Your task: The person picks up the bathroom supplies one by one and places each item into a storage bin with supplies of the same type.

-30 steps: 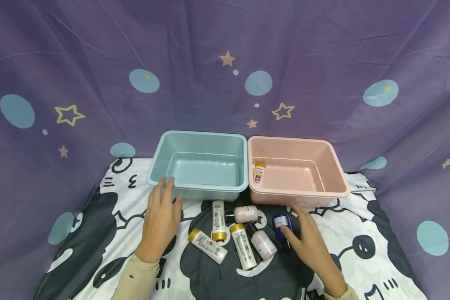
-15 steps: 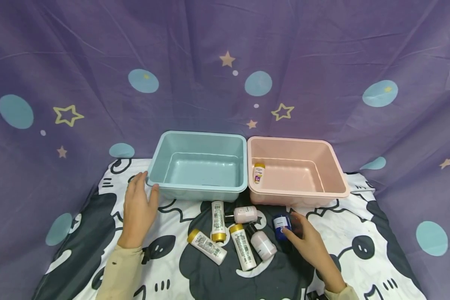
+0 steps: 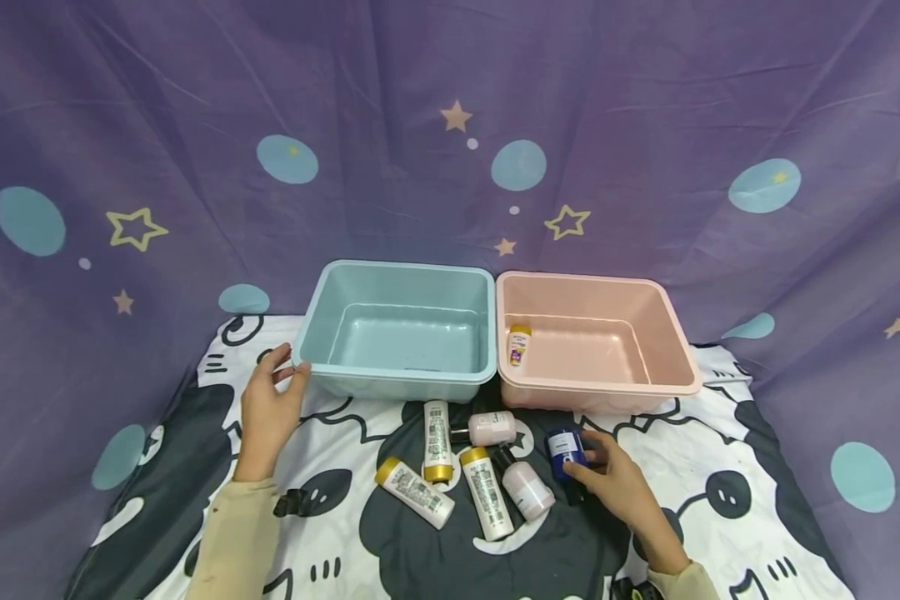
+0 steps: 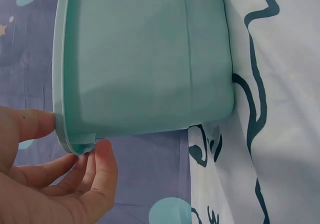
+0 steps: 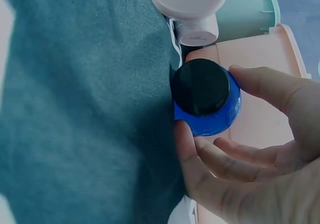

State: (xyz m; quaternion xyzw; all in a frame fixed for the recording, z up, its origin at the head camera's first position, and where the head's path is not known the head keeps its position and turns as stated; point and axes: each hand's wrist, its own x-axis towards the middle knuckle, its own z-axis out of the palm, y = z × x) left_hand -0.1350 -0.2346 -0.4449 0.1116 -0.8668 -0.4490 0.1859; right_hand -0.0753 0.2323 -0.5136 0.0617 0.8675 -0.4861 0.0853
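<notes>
At its near left corner, the light blue plastic bin (image 3: 397, 370) has its rim held between the thumb and fingers of my left hand (image 3: 267, 417). The left wrist view shows the thumb on top of the rim (image 4: 59, 74) and fingertips curled beneath it. My right hand (image 3: 624, 485) pinches a dark blue bottle (image 3: 565, 445) lying on the cloth in front of the pink bin (image 3: 600, 389). In the right wrist view its black cap (image 5: 201, 87) faces the camera, thumb on one side and fingers on the other.
Left of the blue bottle lie two pale pink bottles (image 3: 527, 490) with black caps and several white tubes (image 3: 486, 496) with gold caps. Inside the pink bin sits a small white bottle (image 3: 518, 345) with a yellow cap. A purple curtain (image 3: 390, 167) hangs behind.
My left hand has moved left from the blue bin's front to its corner and taken hold of the rim. My right hand's fingers have closed in on the blue bottle, which has barely moved.
</notes>
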